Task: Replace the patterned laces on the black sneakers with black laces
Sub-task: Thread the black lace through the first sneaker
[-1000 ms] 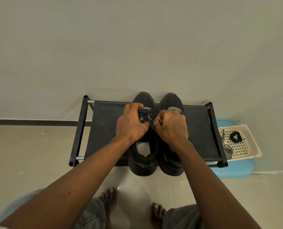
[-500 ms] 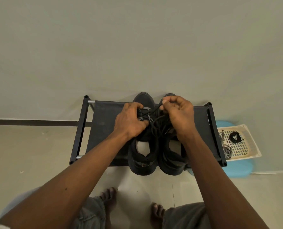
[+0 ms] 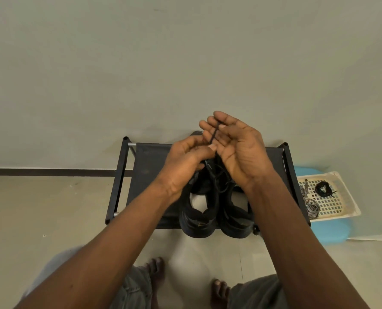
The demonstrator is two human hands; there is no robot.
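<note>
Pinching thin black shoelace high in right hand, palm up | nipping same lace lower with left hand | trailing down to pair of black sneakers on black fabric-topped shoe rack | coiled black-and-white patterned lace in white mesh basket, right

The sneakers, lace and rack are all showing black; the basket is looking cream, the bundle in it black-and-white striped, the stool blue.
</note>
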